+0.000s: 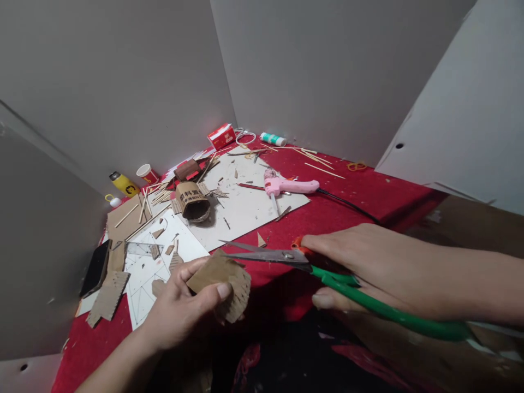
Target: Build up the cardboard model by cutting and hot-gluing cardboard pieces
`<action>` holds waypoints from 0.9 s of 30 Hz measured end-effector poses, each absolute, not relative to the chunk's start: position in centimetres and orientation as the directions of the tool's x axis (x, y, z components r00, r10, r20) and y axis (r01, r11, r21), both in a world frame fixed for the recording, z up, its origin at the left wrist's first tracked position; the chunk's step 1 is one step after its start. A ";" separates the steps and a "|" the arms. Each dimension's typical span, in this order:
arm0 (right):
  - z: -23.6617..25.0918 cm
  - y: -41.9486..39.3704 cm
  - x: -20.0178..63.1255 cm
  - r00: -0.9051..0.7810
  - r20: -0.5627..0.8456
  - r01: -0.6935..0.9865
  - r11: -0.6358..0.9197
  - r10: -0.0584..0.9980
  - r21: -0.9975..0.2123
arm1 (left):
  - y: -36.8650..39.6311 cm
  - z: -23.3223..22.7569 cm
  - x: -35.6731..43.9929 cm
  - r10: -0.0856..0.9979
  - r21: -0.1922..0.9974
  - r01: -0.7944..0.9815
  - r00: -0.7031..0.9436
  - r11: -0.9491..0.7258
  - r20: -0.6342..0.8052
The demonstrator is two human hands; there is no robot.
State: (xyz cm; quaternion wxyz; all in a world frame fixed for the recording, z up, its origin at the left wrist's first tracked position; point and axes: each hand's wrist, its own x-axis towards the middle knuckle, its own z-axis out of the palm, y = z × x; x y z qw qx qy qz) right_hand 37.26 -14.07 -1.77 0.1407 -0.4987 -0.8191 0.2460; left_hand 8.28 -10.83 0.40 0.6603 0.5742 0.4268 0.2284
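Over the near edge of the red-covered table [94, 349], the left hand [186, 303] pinches a fringed cardboard piece [235, 278] under its thumb, while the right hand [364, 256] grips green-handled scissors [289, 255], blades parted, near the piece's upper edge

A craft workspace: a red-covered table [331, 218] against grey panels [143, 71]. Wooden sticks [325, 170] lie behind the pink glue gun [295, 186]; a line-drawn sheet [141, 297] and cut cardboard [108, 300] to its left. Dim edges leave the wider building unclear.
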 end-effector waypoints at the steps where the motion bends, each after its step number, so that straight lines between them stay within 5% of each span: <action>1: -1.7 -13.9 37.1 -0.484 -0.047 0.743 0.381 0.874 -0.551 | -10.8 0.4 8.3 0.781 0.953 0.189 0.546 0.236 -0.302; 10: -1.8 -14.0 36.4 -0.469 -0.159 0.787 0.329 0.869 -0.522 | -10.3 0.1 8.4 0.712 0.956 0.164 0.639 0.244 -0.291; 20: -2.8 -13.7 36.9 -0.482 -0.102 0.741 0.343 0.870 -0.578 | -9.9 -1.5 8.2 0.851 0.978 0.090 0.483 0.187 -0.207; 27: -2.1 -12.9 37.5 -0.492 -0.026 0.748 0.408 0.870 -0.524 | -10.2 -0.6 7.8 0.794 0.961 0.151 0.542 0.232 -0.277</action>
